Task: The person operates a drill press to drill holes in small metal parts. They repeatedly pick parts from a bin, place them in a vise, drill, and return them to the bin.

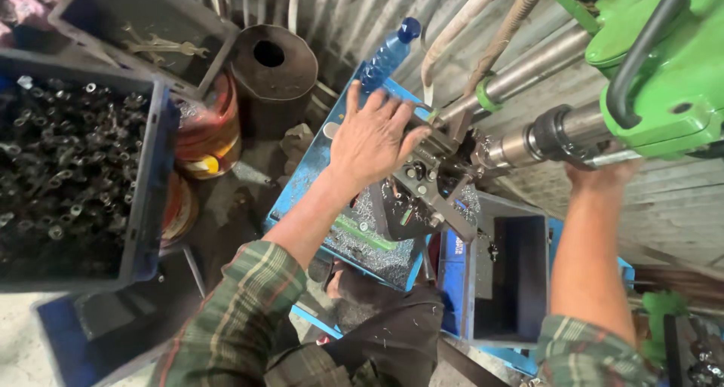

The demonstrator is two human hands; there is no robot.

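Left hand (371,136) lies spread wide, palm down, over the metal fixture (431,177) on the blue desk (302,182) — pressing, not gripping. Right hand (603,174) reaches up under the green drill head (664,70); its grip is hidden, cannot tell. Best to keep the left fingers clear of the spindle (528,142) — press flat, feed slowly. Small parts fill the grey crate (154,198) at left.

Green-and-red plaid sleeves (241,311) rolled up, both forearms bare.
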